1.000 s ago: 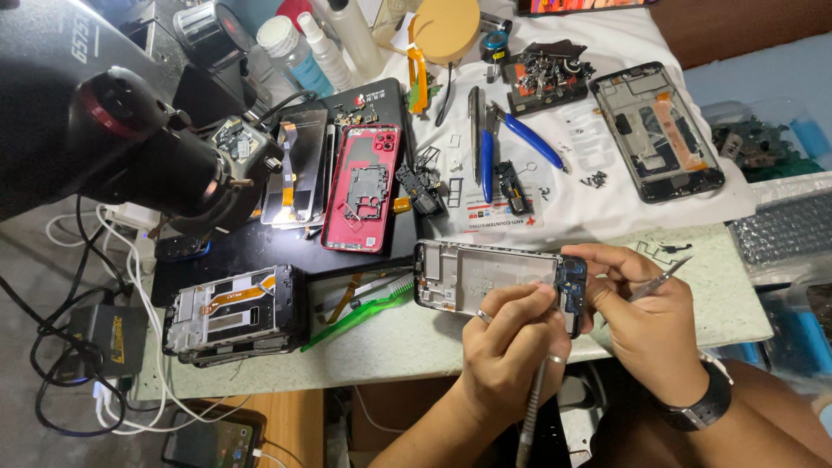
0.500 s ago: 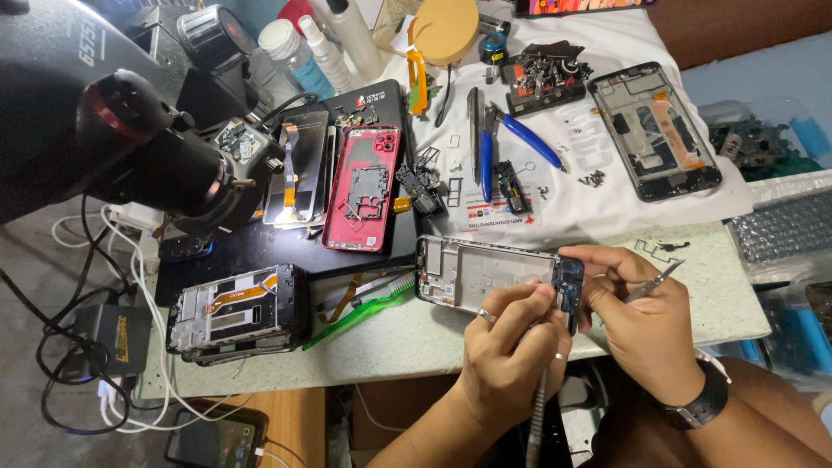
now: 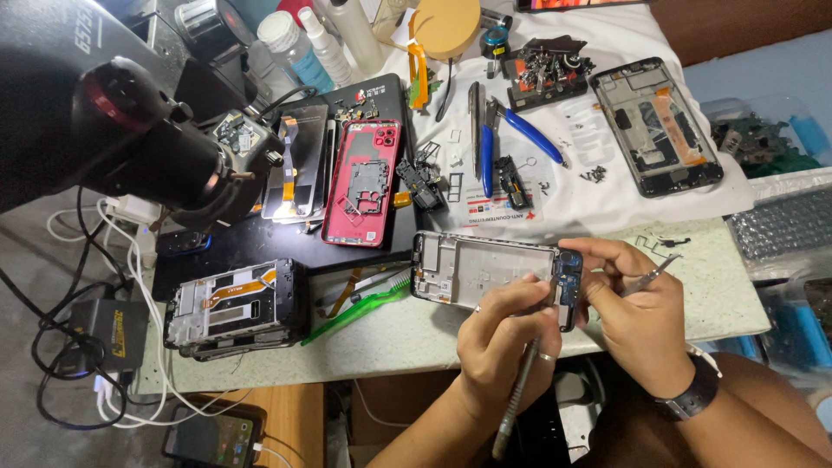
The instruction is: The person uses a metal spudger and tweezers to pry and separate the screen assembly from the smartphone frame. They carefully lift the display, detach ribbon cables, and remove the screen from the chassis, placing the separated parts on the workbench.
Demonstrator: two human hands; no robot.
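An opened phone frame (image 3: 485, 267) lies across the front of the table, its small blue circuit board (image 3: 569, 279) at the right end. My left hand (image 3: 503, 342) grips a grey screwdriver (image 3: 518, 394) whose tip rests at that board; the handle slants down toward me. My right hand (image 3: 637, 312), with a dark watch on the wrist, steadies the frame's right end and pinches metal tweezers (image 3: 652, 276) that point up to the right.
A black microscope (image 3: 130, 139) looms at the left. A red phone back (image 3: 364, 184), blue-handled pliers (image 3: 511, 130), a green brush (image 3: 360, 305), another gutted phone (image 3: 230, 305) and a stripped frame (image 3: 654, 126) lie about. Bottles stand at the back; cables hang at the left edge.
Both hands stay on the frame's right end. The screwdriver handle has swung slightly, and the head camera has shifted a little.
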